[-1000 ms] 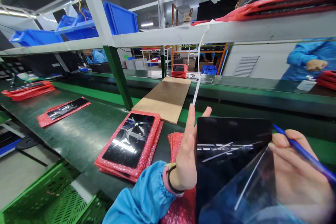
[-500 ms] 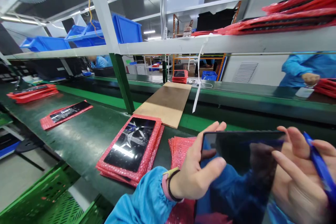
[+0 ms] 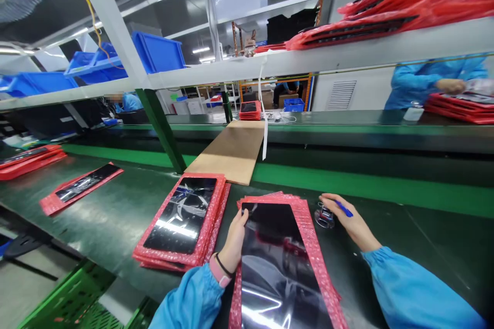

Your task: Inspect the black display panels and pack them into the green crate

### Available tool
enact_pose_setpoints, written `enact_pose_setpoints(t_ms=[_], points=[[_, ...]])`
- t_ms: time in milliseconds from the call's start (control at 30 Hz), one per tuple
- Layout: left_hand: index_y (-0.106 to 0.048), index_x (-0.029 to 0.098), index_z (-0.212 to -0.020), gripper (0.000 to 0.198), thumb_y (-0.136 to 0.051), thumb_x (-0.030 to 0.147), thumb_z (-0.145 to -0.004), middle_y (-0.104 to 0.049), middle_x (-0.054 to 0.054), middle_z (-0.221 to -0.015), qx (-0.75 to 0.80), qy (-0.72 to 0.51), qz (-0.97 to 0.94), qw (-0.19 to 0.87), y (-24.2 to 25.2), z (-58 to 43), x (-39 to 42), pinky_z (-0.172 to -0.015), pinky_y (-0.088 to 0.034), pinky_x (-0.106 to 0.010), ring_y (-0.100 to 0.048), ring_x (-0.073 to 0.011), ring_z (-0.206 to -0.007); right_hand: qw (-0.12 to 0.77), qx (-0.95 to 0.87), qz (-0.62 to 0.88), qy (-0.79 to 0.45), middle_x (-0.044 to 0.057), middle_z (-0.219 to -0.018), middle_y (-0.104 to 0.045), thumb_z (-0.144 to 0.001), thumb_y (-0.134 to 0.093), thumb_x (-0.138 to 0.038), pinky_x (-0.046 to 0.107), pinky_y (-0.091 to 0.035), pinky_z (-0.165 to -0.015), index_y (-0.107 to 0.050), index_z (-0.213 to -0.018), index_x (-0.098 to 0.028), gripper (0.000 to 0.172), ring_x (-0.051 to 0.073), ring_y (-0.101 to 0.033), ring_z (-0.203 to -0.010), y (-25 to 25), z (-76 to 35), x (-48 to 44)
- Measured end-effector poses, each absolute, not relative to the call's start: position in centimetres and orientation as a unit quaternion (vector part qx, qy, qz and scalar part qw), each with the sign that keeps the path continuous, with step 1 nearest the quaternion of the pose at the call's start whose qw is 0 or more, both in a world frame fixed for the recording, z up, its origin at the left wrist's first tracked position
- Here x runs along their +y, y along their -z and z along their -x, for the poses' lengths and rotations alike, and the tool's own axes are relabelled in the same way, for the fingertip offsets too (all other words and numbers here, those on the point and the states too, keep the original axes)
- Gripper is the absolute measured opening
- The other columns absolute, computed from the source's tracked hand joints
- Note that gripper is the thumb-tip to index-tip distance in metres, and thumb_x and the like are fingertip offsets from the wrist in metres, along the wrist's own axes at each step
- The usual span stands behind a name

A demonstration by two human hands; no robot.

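Note:
A black glossy panel [image 3: 280, 262] lies flat on a stack of red bubble-wrap bags [image 3: 316, 262] in front of me on the green belt. My left hand [image 3: 233, 239] rests against the panel's left edge, fingers curled on it. My right hand [image 3: 345, 218] sits on the belt to the right of the stack, closed around a blue pen [image 3: 343, 209]. Its fingertips reach a small shiny roll of tape [image 3: 323, 216].
A second panel on red bags [image 3: 181, 218] lies to the left, with more farther left [image 3: 79, 187]. A cardboard sheet [image 3: 229, 151] bridges to the far belt. A person in blue [image 3: 428, 82] works at the far right. Green crates [image 3: 57, 300] sit below left.
The panel was held up in both hands; now it lies flat on the red bags. My right hand has moved off it to the belt, still with the pen.

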State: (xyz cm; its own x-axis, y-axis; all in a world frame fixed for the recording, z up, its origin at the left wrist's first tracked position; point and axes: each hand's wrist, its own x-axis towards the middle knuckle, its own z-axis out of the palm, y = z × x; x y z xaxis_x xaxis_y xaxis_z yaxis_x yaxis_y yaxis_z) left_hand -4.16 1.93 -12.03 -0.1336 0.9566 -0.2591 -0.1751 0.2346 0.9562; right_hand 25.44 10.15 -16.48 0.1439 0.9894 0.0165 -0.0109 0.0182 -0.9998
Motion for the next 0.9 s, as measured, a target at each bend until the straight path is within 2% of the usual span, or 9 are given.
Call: enact_pose_setpoints(t_ms=[67, 167, 233, 367, 433, 500, 600, 700, 900], points=[[-0.059, 0.018, -0.122, 0.051, -0.058, 0.048, -0.08, -0.055, -0.008, -0.135, 0.561, -0.504, -0.363, 0.547, 12.5, 3.9, 2.2, -0.114, -0.021, -0.04, -0.033, -0.0274, -0.137, 0.514, -0.471, 0.526, -0.487, 0.004, -0.09, -0.07, -0.086, -0.063, -0.031, 0.04, -0.054, -0.08, -0.065, -0.093, -0.013, 0.018, 0.018, -0.067, -0.084, 17.3, -25.8, 10.2], [-0.057, 0.019, -0.122, 0.047, -0.056, 0.043, -0.082, -0.056, -0.009, -0.133, 0.553, -0.5, -0.403, 0.53, 12.5, 3.5, 2.5, -0.111, -0.029, -0.039, -0.042, -0.0271, -0.131, 0.507, -0.478, 0.522, -0.492, 0.004, -0.093, -0.07, -0.088, -0.061, -0.029, 0.038, -0.054, -0.081, -0.064, -0.094, -0.014, 0.017, 0.017, -0.067, -0.087, 17.8, -25.9, 9.9], [-0.054, 0.018, -0.125, 0.049, -0.058, 0.04, -0.082, -0.051, -0.01, -0.138, 0.557, -0.503, -0.431, 0.501, 12.3, 3.5, 2.5, -0.113, -0.024, -0.037, -0.034, -0.0265, -0.136, 0.516, -0.485, 0.518, -0.48, 0.005, -0.096, -0.071, -0.087, -0.062, -0.031, 0.04, -0.053, -0.084, -0.064, -0.096, -0.014, 0.02, 0.018, -0.068, -0.09, 18.0, -26.0, 9.7], [-0.041, 0.019, -0.133, 0.06, -0.062, 0.036, -0.08, -0.024, -0.007, -0.153, 0.574, -0.522, -0.476, 0.415, 12.0, 4.6, 1.8, -0.116, -0.003, -0.028, -0.004, -0.0189, -0.145, 0.561, -0.49, 0.529, -0.407, 0.009, -0.107, -0.07, -0.077, -0.067, -0.044, 0.046, -0.049, -0.093, -0.063, -0.1, -0.017, 0.035, 0.025, -0.066, -0.101, 18.0, -26.0, 9.0], [-0.039, 0.02, -0.133, 0.058, -0.06, 0.034, -0.081, -0.023, -0.007, -0.153, 0.584, -0.505, -0.494, 0.399, 12.1, 5.8, 1.0, -0.115, -0.008, -0.027, -0.012, -0.0183, -0.143, 0.588, -0.489, 0.541, -0.35, 0.012, -0.119, -0.066, -0.075, -0.067, -0.049, 0.049, -0.043, -0.099, -0.059, -0.103, -0.02, 0.041, 0.029, -0.061, -0.111, 17.6, -25.6, 8.0], [-0.043, 0.019, -0.126, 0.052, -0.06, 0.033, -0.079, -0.035, -0.01, -0.143, 0.599, -0.476, -0.493, 0.415, 12.3, 7.0, -0.1, -0.11, -0.026, -0.031, -0.033, -0.0213, -0.133, 0.596, -0.506, 0.539, -0.314, 0.013, -0.127, -0.061, -0.078, -0.062, -0.049, 0.051, -0.038, -0.104, -0.056, -0.106, -0.021, 0.039, 0.03, -0.056, -0.118, 17.1, -24.6, 6.2], [-0.053, 0.017, -0.105, 0.039, -0.065, 0.035, -0.072, -0.056, -0.009, -0.103, 0.608, -0.422, -0.463, 0.487, 12.6, 8.3, -1.7, -0.079, -0.048, -0.034, -0.057, -0.0203, -0.091, 0.555, -0.571, 0.505, -0.332, 0.01, -0.123, -0.064, -0.081, -0.06, -0.042, 0.046, -0.043, -0.101, -0.06, -0.104, -0.023, 0.029, 0.028, -0.059, -0.115, 16.8, -22.4, 2.5], [-0.055, 0.016, -0.088, 0.035, -0.068, 0.041, -0.068, -0.052, 0.0, -0.077, 0.598, -0.365, -0.435, 0.566, 12.5, 8.5, -3.0, -0.058, -0.046, -0.026, -0.053, -0.0125, -0.065, 0.505, -0.636, 0.476, -0.337, 0.007, -0.112, -0.07, -0.081, -0.061, -0.035, 0.039, -0.053, -0.09, -0.063, -0.099, -0.025, 0.021, 0.027, -0.067, -0.101, 16.9, -20.3, -0.8], [-0.052, 0.017, -0.089, 0.035, -0.071, 0.033, -0.065, -0.047, 0.002, -0.081, 0.595, -0.318, -0.415, 0.61, 11.1, 8.1, -3.5, -0.05, -0.042, -0.021, -0.051, -0.01, -0.066, 0.493, -0.732, 0.418, -0.214, 0.006, -0.111, -0.071, -0.086, -0.051, -0.021, 0.033, -0.058, -0.08, -0.057, -0.098, -0.028, 0.015, 0.025, -0.068, -0.099, 16.8, -19.4, -2.6]])
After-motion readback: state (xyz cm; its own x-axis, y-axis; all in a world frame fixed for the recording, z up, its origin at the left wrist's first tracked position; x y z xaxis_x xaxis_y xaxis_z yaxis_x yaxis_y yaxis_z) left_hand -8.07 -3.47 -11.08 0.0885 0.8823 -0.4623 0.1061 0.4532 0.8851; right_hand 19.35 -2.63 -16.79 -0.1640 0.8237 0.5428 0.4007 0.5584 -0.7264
